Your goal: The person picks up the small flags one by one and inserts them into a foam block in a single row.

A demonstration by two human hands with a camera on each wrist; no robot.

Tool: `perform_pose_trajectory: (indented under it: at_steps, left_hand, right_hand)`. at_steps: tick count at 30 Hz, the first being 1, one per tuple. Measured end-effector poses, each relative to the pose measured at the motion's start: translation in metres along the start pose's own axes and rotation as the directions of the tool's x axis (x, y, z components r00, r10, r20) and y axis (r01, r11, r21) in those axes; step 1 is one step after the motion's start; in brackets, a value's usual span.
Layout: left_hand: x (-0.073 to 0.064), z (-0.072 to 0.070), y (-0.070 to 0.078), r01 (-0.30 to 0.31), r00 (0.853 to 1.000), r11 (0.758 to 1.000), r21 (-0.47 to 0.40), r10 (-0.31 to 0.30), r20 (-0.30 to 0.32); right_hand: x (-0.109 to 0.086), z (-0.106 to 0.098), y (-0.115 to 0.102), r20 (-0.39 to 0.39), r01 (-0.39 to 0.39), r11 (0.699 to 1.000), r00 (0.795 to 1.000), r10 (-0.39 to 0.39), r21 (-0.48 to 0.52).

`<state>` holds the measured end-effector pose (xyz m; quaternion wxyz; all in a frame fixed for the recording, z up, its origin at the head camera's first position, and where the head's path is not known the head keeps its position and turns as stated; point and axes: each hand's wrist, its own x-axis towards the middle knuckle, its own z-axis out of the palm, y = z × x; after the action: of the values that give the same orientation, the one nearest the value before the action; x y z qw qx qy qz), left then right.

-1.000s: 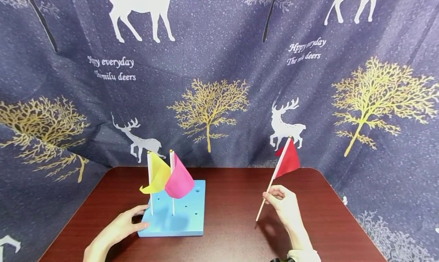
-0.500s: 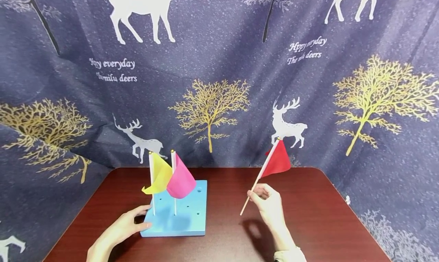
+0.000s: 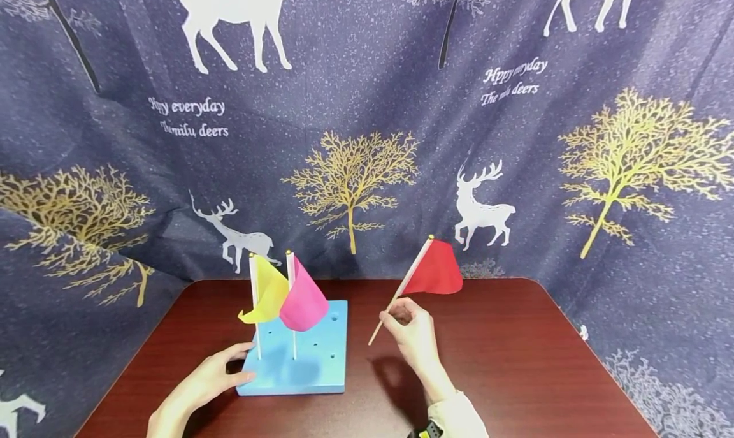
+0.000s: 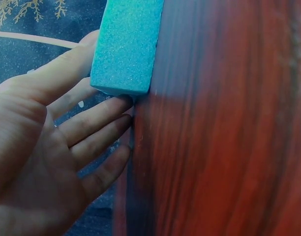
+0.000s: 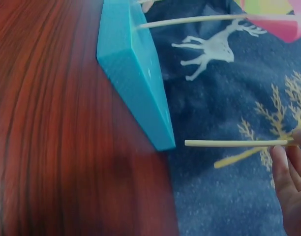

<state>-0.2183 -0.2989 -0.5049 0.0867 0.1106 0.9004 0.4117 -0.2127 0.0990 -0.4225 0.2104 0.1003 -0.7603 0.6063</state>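
Observation:
A light blue block [image 3: 315,379] with several small holes sits on the table at the left. Standing upright in it are a yellow flag [image 3: 268,291] and a pink flag [image 3: 305,303] on thin sticks. My left hand [image 3: 212,377] rests against the block's left side, thumb over its edge. In the left wrist view the fingers [image 4: 96,120] lie fairly straight beside the block [image 4: 126,46]. To the block's right, my right hand [image 3: 417,339] pinches the stick of a red flag [image 3: 436,269], which is tilted above the table. The stick's bare lower end [image 5: 229,143] points toward the block.
The dark red-brown wooden table [image 3: 516,361] has rounded far corners. Behind it hangs a blue-grey cloth [image 3: 401,189] printed with white deer and golden trees. A dark watch [image 3: 427,430] shows by the right sleeve [image 3: 459,416].
My right hand has moved left with the red flag, toward the block, and the flag leans more to the right. The left hand, the block and its two flags have stayed in place.

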Motion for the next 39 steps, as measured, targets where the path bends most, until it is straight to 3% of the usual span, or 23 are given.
perform_pose_trajectory:
  at_steps: [8,17,29,36,39]
  left_hand:
    - [-0.001,-0.001,-0.001,-0.015,1.000,1.000,0.002,0.015,-0.003]
    - [0.000,0.001,-0.004,-0.005,1.000,1.000,-0.005,0.005,-0.001]
    - [0.001,0.002,-0.002,-0.027,1.000,0.999,0.027,0.028,-0.015]
    - [0.001,0.002,-0.003,-0.031,0.999,0.999,0.040,0.032,-0.022]
    - [0.002,0.001,-0.003,-0.035,0.999,0.999,0.030,0.035,-0.016]
  right_hand:
    - [0.003,0.026,-0.001,0.030,0.106,0.994,0.994,-0.106,0.019]
    - [0.007,0.057,0.033,0.087,0.103,0.995,0.991,-0.102,-0.010]
    - [0.002,0.071,0.029,0.127,0.177,0.980,0.978,-0.165,-0.089]
    - [-0.002,0.076,0.028,0.142,0.223,0.975,0.966,-0.217,-0.027]
    - [-0.003,0.077,0.030,0.123,0.278,0.953,0.957,-0.264,-0.121]
